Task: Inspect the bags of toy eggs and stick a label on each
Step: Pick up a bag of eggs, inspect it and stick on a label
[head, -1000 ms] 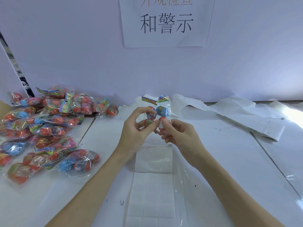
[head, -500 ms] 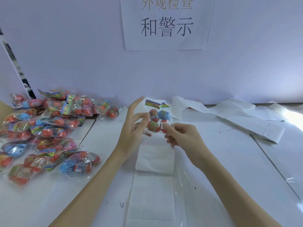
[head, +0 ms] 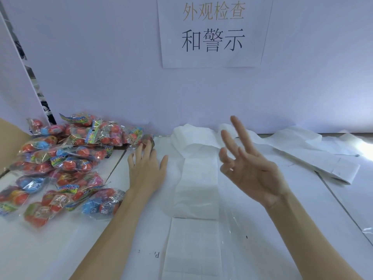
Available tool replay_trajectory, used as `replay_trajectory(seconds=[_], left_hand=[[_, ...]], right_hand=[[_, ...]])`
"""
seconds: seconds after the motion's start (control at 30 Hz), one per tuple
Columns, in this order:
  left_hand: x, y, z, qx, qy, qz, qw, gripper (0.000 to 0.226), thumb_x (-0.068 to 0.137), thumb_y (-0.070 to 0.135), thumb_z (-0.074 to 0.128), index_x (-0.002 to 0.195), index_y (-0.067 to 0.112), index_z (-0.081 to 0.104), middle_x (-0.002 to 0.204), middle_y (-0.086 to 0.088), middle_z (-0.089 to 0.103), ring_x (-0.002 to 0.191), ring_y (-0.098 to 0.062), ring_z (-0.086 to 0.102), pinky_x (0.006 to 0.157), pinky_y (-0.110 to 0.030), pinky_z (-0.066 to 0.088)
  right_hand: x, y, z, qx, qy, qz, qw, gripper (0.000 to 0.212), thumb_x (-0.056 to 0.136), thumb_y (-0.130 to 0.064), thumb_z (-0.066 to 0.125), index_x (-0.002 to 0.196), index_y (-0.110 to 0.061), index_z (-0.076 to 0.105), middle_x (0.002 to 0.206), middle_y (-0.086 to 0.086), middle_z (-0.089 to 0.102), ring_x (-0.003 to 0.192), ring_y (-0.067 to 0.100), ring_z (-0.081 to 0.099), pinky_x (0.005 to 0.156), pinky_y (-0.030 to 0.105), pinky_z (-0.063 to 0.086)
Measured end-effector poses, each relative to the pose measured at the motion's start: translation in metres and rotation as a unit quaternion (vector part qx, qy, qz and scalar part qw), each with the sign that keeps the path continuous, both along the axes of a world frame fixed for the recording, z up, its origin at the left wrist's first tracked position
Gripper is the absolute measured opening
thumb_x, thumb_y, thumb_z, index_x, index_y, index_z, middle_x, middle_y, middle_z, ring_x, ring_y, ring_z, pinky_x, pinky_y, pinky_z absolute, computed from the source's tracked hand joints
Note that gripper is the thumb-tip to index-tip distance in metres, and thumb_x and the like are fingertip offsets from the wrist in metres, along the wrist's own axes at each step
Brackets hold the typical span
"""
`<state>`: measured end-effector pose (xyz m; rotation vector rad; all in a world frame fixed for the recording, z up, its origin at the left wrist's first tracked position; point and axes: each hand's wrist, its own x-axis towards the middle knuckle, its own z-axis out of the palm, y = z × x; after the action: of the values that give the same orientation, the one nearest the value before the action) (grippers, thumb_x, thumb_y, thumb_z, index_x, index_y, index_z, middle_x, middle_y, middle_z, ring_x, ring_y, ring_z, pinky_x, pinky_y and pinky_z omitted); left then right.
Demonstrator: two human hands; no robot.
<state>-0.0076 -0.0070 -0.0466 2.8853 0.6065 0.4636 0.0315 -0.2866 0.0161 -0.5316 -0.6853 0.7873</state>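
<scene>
Heap of clear crinkly plastic bags of red and blue toy eggs [head: 60,164] piled along the left edge of the white surface [head: 282,229], handy for grabbing. Left hand [head: 146,168] flat, fingers straight, tips touching the nearest bag at the far edge, probably going for the next one. Right hand [head: 248,168] lifted, grip wide open, holding nothing. White sheet of square peel-off labels [head: 191,249] dead centre at the near edge, easy reach for both.

A pile of egg bags [head: 66,164] is heaped at nine o'clock; the left hand [head: 146,168], fingers straight, is laid beside it. The right hand [head: 250,168] is raised, spread.
</scene>
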Motion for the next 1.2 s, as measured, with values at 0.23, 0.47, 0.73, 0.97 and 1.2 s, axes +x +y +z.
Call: replay_trajectory(seconds=[0.23,0.47,0.73,0.97,1.2], left_hand=[[-0.001,-0.006,0.005,0.008,-0.048,0.009,0.999,0.048,0.109,0.039,0.04,0.14,0.006,0.055,0.156,-0.002,0.046,0.14,-0.03,0.034,0.113,-0.045,0.019],[-0.003,-0.023,0.018,0.0,-0.257,-0.109,0.96,0.04,0.092,0.009,0.074,0.13,0.001,0.066,0.129,-0.013,0.063,0.115,-0.042,0.056,0.105,-0.048,0.035],[-0.01,-0.051,0.032,-0.063,-0.373,-0.27,0.885,0.053,0.099,0.019,0.07,0.146,0.006,0.049,0.144,0.0,0.04,0.123,-0.015,0.059,0.096,-0.025,0.056],[-0.015,-0.068,0.031,-0.173,-0.362,-0.335,0.853,0.059,0.096,0.015,0.073,0.148,0.006,0.048,0.148,0.006,0.034,0.125,-0.014,0.059,0.092,-0.023,0.06],[-0.016,-0.074,0.038,-0.346,-0.354,-0.255,0.83,0.041,0.093,0.034,0.074,0.126,0.026,0.052,0.112,0.006,0.065,0.091,-0.017,0.072,0.077,-0.022,0.058]], right_hand=[[-0.001,0.014,-0.011,-0.11,0.022,-0.04,0.993,0.054,0.094,-0.016,0.073,0.146,-0.02,0.061,0.116,-0.002,0.069,0.095,0.016,0.065,0.086,0.026,0.052],[0.002,0.019,-0.017,-0.142,0.104,-0.104,0.979,0.04,0.089,-0.013,0.07,0.129,-0.014,0.074,0.099,-0.001,0.067,0.083,0.014,0.064,0.079,0.025,0.055],[0.003,0.022,-0.019,-0.178,0.141,-0.155,0.961,0.037,0.094,-0.021,0.069,0.131,-0.017,0.073,0.121,0.007,0.073,0.101,0.02,0.071,0.082,0.027,0.059],[-0.002,0.028,-0.019,-0.223,0.01,-0.189,0.956,0.044,0.101,-0.035,0.065,0.143,-0.023,0.062,0.138,0.008,0.068,0.122,0.021,0.067,0.106,0.033,0.053],[-0.002,0.03,-0.023,-0.248,-0.012,-0.311,0.917,0.031,0.095,-0.015,0.073,0.124,-0.014,0.064,0.107,0.014,0.074,0.092,0.026,0.071,0.092,0.037,0.056]])
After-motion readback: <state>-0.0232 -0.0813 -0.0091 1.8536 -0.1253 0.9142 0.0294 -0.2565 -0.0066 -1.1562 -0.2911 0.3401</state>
